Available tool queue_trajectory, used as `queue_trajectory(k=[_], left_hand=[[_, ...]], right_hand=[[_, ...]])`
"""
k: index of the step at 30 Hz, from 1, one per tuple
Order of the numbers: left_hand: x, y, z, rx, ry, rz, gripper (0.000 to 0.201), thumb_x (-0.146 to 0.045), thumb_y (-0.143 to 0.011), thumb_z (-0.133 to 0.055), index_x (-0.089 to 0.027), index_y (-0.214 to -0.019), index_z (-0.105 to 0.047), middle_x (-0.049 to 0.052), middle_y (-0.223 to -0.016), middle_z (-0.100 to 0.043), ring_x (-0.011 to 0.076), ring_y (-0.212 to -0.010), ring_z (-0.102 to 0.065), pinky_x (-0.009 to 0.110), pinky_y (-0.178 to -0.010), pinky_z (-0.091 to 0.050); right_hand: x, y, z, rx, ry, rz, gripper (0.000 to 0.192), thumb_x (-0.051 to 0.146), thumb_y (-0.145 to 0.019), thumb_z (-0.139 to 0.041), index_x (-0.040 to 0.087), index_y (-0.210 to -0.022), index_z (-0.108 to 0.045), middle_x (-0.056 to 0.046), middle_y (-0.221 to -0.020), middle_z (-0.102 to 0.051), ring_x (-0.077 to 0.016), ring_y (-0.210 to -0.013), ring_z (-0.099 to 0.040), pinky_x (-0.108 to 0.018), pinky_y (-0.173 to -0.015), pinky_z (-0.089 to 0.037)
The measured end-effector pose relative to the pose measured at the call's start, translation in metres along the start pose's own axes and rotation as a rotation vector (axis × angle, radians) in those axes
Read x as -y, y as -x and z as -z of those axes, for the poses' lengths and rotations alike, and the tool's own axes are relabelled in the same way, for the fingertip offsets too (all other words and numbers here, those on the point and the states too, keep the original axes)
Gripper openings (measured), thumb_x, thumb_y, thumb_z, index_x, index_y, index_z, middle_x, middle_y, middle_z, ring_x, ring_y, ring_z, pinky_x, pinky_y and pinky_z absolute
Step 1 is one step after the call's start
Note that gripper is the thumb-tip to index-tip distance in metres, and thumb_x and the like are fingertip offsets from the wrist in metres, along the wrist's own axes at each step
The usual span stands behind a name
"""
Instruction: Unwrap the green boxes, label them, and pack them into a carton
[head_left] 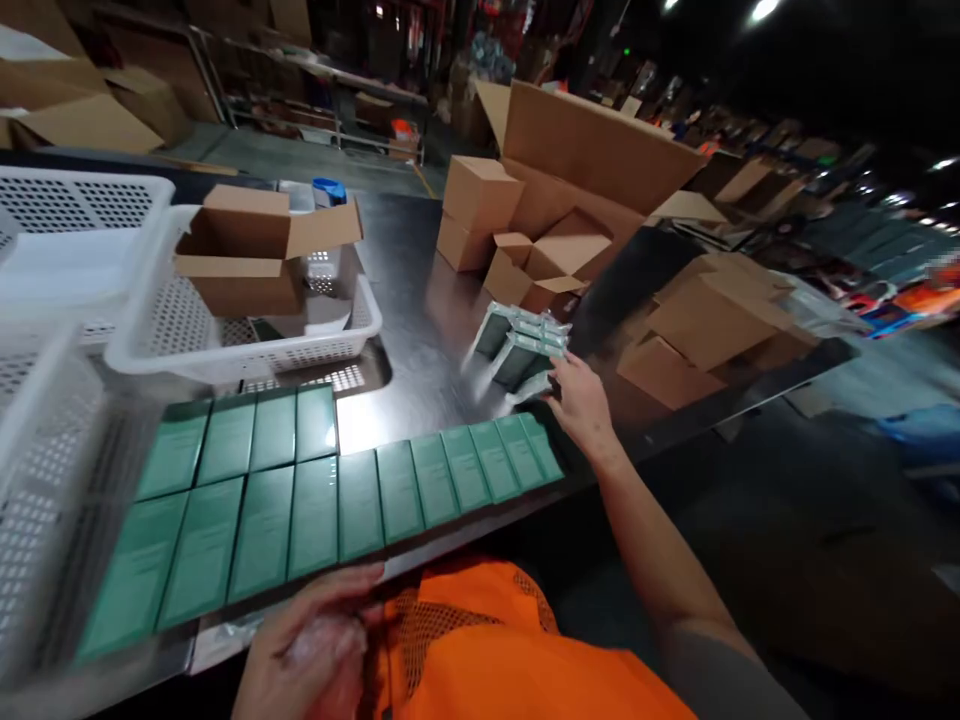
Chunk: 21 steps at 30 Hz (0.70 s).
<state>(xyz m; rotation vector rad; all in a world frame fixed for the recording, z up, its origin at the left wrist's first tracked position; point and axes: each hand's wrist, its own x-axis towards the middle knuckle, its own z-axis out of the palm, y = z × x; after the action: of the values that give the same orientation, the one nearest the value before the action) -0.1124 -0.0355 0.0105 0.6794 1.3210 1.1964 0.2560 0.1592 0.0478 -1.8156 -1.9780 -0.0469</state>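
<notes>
Plastic (326,650), clear and crumpled as far as blur allowed, lay nearest, in the left hand (296,640); its fingers were curled around it. Just beyond, green boxes (315,510) lay close-set along the near edge of the counter (420,370), with a shorter second row behind them at the left end. Good practice called for keeping the right forearm clear of the row's right end, since a knock would probably disturb its alignment.

Past that end, the right hand (583,400) met the right side of the wrapped boxes (517,362) on the counter. Its fingers and thumb were narrowed on that end; firmness could not be told. A sound hold called for pressure on box sides, as loose wrap would likely slip.

Farther away, a large carton (592,130) stood open behind small cardboard boxes (480,195).
</notes>
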Motion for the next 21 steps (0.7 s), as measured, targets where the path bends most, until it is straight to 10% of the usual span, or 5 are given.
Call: queue_trajectory(k=[4,7,14,17,21], left_hand=[[-0.010,-0.019,-0.023,0.028,0.121,0.185,0.043,-0.047,-0.064,-0.088,-0.018,-0.095,-0.078,0.009,-0.094,-0.078,0.0098,-0.041,-0.054,0.021,-0.035,-0.042],[-0.016,-0.039,-0.045,0.017,0.254,0.072,0.058,-0.047,-0.062,-0.090,-0.018,-0.110,-0.074,0.013,-0.110,-0.076,0.0193,-0.075,-0.072,0.023,-0.056,-0.055],[-0.029,-0.067,-0.049,-0.010,0.487,-0.032,0.065,-0.045,-0.061,-0.092,-0.018,-0.113,-0.064,0.009,-0.099,-0.077,0.0242,-0.085,-0.074,0.032,-0.075,-0.058],[-0.026,-0.058,-0.047,-0.015,0.474,0.024,0.058,-0.037,-0.054,-0.096,-0.016,-0.100,-0.067,0.005,-0.087,-0.076,0.0186,-0.073,-0.071,0.027,-0.070,-0.056],[-0.011,-0.043,-0.052,0.031,0.503,0.115,0.051,-0.042,-0.057,-0.095,-0.014,-0.091,-0.070,0.004,-0.083,-0.075,0.0160,-0.069,-0.068,0.026,-0.069,-0.055]], right_hand=[[0.027,0.030,-0.002,-0.182,-0.208,-0.065,0.020,0.027,-0.082,-0.069,0.023,-0.099,-0.058,-0.009,-0.110,-0.070,-0.0264,-0.101,-0.065,-0.043,-0.094,-0.050],[0.078,0.061,-0.019,-0.319,-0.692,-0.144,0.058,0.040,-0.079,-0.079,0.028,-0.127,-0.047,-0.004,-0.106,-0.066,-0.0208,-0.095,-0.065,-0.036,-0.087,-0.054],[0.157,0.106,-0.055,0.426,-0.957,0.517,0.118,0.049,-0.065,-0.090,0.040,-0.159,-0.019,-0.017,-0.164,-0.022,-0.0339,-0.129,-0.057,-0.046,-0.092,-0.059],[0.159,0.095,-0.057,0.471,-0.904,0.746,0.122,0.052,-0.070,-0.086,0.037,-0.162,-0.008,-0.017,-0.167,-0.019,-0.0359,-0.148,-0.035,-0.049,-0.108,-0.050],[0.155,0.091,-0.059,0.305,-0.942,0.721,0.096,0.050,-0.071,-0.087,0.036,-0.153,-0.038,-0.014,-0.146,-0.054,-0.0319,-0.131,-0.058,-0.047,-0.102,-0.057]])
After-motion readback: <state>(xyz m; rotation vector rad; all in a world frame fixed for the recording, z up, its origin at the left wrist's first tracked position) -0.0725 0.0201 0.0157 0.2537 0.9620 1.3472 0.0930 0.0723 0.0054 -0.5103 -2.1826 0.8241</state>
